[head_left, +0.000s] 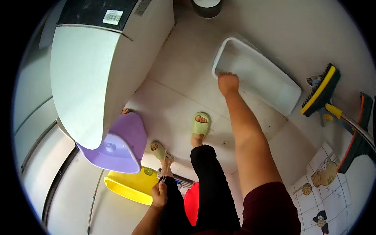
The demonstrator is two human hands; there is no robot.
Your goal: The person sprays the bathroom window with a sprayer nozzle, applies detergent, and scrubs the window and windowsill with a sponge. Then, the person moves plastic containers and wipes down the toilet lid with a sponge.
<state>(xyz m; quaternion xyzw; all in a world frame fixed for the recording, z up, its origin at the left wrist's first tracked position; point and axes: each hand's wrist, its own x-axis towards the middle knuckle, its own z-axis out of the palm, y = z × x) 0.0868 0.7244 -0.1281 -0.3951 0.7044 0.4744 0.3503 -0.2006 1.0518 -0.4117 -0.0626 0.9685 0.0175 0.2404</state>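
While the fingers of the right hand are clamped on the rim of the white tub, which extends to their right, the left hand's curl near the yellow basin, their grip unclear.

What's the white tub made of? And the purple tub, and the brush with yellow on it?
The white tub: likely plastic, cloudy and smooth, with a rounded rim.
The purple tub: probably plastic too; its thin, smooth wall has a soft shine.
The brush: its yellow-and-dark head looks like hard plastic with short, dark bristles, maybe nylon; its shiny grey pole could be metal.
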